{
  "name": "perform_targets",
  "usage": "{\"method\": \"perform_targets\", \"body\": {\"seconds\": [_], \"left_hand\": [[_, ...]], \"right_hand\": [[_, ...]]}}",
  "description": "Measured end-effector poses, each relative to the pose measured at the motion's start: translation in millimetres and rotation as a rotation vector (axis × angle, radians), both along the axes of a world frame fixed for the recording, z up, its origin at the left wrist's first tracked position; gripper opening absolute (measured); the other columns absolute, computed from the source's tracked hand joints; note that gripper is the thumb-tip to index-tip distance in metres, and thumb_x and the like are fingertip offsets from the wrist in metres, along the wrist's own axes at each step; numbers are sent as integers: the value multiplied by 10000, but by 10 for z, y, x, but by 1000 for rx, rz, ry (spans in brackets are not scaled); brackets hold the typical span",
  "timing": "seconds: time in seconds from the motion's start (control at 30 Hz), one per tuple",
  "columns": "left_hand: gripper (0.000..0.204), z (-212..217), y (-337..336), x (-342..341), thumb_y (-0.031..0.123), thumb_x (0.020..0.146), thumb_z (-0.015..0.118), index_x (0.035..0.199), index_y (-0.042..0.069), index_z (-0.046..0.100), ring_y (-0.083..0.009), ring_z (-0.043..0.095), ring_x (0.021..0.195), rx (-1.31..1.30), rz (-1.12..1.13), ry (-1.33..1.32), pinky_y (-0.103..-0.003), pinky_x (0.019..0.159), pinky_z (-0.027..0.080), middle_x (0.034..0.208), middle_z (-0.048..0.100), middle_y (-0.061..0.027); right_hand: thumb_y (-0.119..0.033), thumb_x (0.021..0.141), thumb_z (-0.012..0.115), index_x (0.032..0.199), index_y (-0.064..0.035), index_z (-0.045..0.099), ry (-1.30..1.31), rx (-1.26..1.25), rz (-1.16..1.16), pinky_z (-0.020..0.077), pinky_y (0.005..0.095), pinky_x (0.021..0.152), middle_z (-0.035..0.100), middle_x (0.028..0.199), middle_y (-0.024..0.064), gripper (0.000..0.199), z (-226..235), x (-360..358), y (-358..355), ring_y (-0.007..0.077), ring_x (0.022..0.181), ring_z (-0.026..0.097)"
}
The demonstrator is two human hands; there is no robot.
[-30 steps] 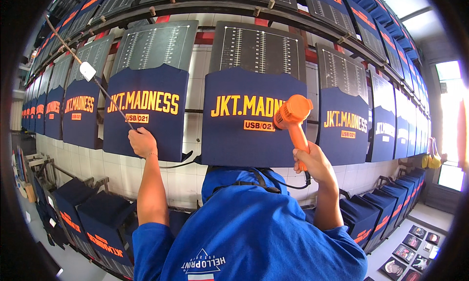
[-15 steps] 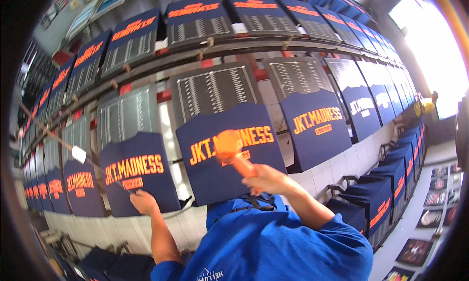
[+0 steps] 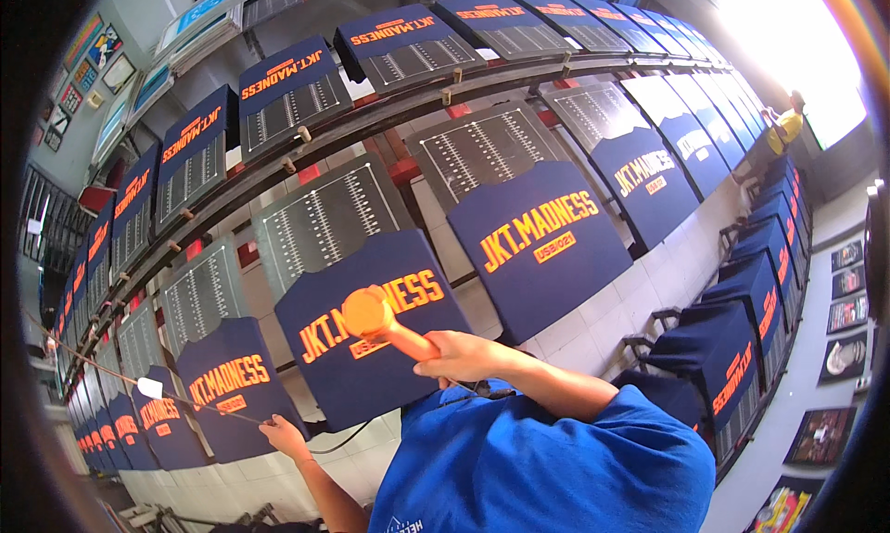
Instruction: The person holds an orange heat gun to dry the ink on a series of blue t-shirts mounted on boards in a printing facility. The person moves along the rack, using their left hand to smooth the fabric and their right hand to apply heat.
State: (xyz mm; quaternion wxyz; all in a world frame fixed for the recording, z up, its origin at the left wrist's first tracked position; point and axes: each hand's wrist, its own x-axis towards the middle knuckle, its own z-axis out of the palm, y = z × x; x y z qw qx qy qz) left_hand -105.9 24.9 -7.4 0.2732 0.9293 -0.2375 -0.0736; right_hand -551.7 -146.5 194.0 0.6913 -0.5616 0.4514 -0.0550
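My right hand (image 3: 459,357) is closed round the handle of an orange hair dryer (image 3: 369,312). Its round head hovers over the orange print of a navy shirt (image 3: 371,399), hiding part of the lettering. The shirt lies on a dark sloping board (image 3: 320,220). My left hand (image 3: 286,437) is closed on a thin cord (image 3: 102,366), low beside the neighbouring navy shirt (image 3: 241,348). From that hand the cord runs up to the left, with a white plug-like piece (image 3: 149,388) along it. A dark cable loops between my hands.
Printed navy shirts on boards fill both sides of a long rack (image 3: 408,93) with wooden pegs. Another row of draped shirts (image 3: 700,352) stands at right. A person in yellow (image 3: 788,128) is at the far right, near a bright window. Framed pictures (image 3: 822,436) hang on the right wall.
My view has turned and tilted, so the rack slants more. The dryer and my right hand appear farther left in the picture, my left hand lower. Both hands keep their hold.
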Motion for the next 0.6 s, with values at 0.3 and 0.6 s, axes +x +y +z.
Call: {"method": "perform_targets", "body": {"seconds": [0.3, 0.6], "left_hand": [[163, 1459, -776, -3590, 130, 996, 544, 1090, 9, 488, -119, 451, 717, -454, -245, 137, -302, 657, 409, 816, 478, -25], [301, 1912, -1138, -5576, 47, 947, 601, 1157, -4, 392, -100, 443, 570, -476, -666, 509, -273, 506, 365, 688, 435, -18]], "right_hand": [[-206, 903, 702, 1058, 32, 527, -106, 76, -162, 487, 261, 535, 610, 731, 55, 333, -22, -2206, -370, 112, 587, 606], [-218, 902, 674, 1030, 38, 542, -67, -13, -163, 524, 265, 552, 612, 706, 56, 315, 128, -3185, -949, 129, 607, 635]]}}
